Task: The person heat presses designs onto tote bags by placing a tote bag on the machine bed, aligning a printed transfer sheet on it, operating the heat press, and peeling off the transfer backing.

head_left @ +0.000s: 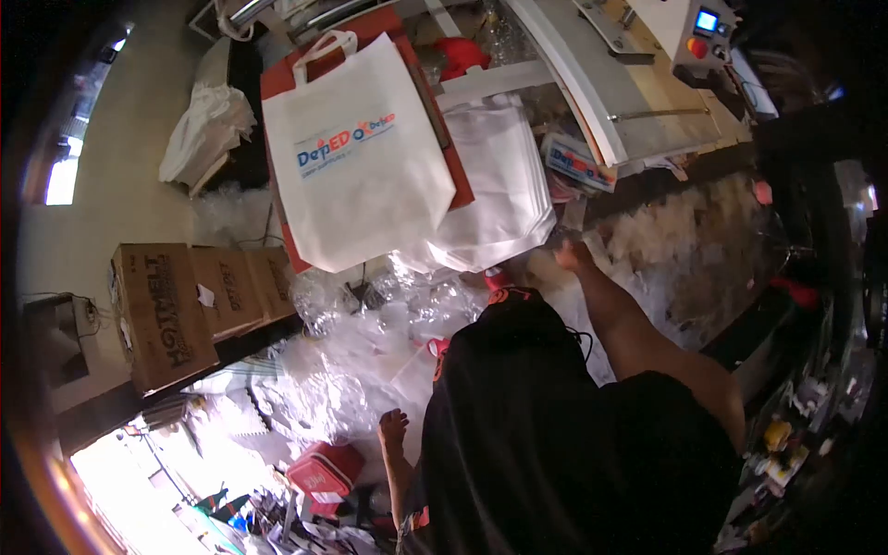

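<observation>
My right hand (573,252) is near the lower right corner of a stack of white bags (499,185). Its fingers look curled, and shadow hides whether anything is in them. A white tote bag (356,176) with a printed "DepED" logo lies flat on a red-brown board (460,176), left of the stack. Down at my left side, my left hand (393,426) hangs away from the bags with loosely bent, slightly parted fingers and nothing visible in it. Crumpled clear plastic (347,370) lies below and beyond that hand.
A machine with a control panel (708,32) stands at the upper right. Beside the stack is a small printed packet (578,164). Cardboard boxes (166,310) line the left, with a red case (326,470) lower down. More plastic (684,250) fills the right.
</observation>
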A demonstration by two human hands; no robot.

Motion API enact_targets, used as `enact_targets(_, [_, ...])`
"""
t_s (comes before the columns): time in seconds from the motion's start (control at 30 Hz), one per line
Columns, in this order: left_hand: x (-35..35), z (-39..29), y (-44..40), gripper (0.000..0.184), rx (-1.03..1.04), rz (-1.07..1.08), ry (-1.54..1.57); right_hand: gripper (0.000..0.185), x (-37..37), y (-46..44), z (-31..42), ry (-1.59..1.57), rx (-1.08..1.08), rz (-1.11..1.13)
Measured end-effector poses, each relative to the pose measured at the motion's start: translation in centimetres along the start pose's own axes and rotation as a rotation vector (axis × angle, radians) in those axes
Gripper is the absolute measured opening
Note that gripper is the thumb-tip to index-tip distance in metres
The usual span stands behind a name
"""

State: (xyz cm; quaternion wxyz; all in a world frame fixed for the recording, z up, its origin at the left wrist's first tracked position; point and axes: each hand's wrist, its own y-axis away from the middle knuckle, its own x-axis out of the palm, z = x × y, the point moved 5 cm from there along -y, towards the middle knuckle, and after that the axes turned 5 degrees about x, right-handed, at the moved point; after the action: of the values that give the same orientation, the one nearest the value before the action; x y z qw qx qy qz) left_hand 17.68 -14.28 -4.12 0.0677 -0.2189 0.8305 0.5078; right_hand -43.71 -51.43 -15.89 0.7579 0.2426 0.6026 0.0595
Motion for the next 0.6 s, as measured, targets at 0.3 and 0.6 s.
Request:
enact_targets(0.3, [8.8, -2.6, 13.3, 0.033, 0.155, -0.088, -0.374, 0.053, -11.6, -13.2, 15.2, -0.047, 0.235, -0.211])
enact_targets(0.6, [10.2, 16.5, 20.0, 0.034, -0.429, -0.197, -0.228, 0.053, 1.1, -18.6, 12.1, -0.362, 0.457, 0.082])
